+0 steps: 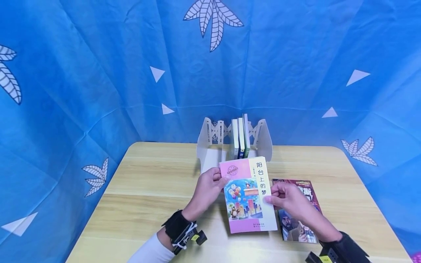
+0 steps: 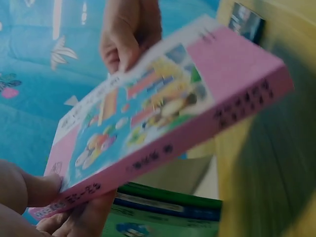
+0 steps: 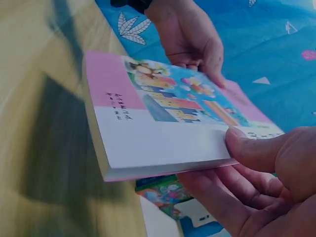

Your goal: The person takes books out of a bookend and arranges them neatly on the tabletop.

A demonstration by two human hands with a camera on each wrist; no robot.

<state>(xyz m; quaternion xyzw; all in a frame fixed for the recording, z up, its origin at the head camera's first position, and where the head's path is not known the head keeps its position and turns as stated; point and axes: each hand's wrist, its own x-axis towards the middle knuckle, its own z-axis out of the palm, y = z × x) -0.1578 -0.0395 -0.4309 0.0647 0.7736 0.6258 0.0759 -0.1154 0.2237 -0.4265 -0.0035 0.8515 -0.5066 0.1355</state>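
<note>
A pink and cream paperback book [image 1: 243,199] with a picture of balloons and buildings is held up over the table in the head view. My left hand [image 1: 208,188] pinches its upper left edge, thumb on the cover. On the opposite side my right hand [image 1: 291,199] grips the right edge, thumb in front and fingers behind. The pink spine [image 2: 163,155] faces the left wrist camera, and the page edges [image 3: 168,170] show in the right wrist view. Beneath my right hand lies a dark red comic-style book [image 1: 299,233], partly covered by the hand and forearm.
Behind the held book stands a white book rack [image 1: 264,140] with dividers. Several thin books [image 1: 241,137] stand upright in its middle. The wooden table [image 1: 148,182] reaches back to a blue curtain [image 1: 283,65] with leaf prints.
</note>
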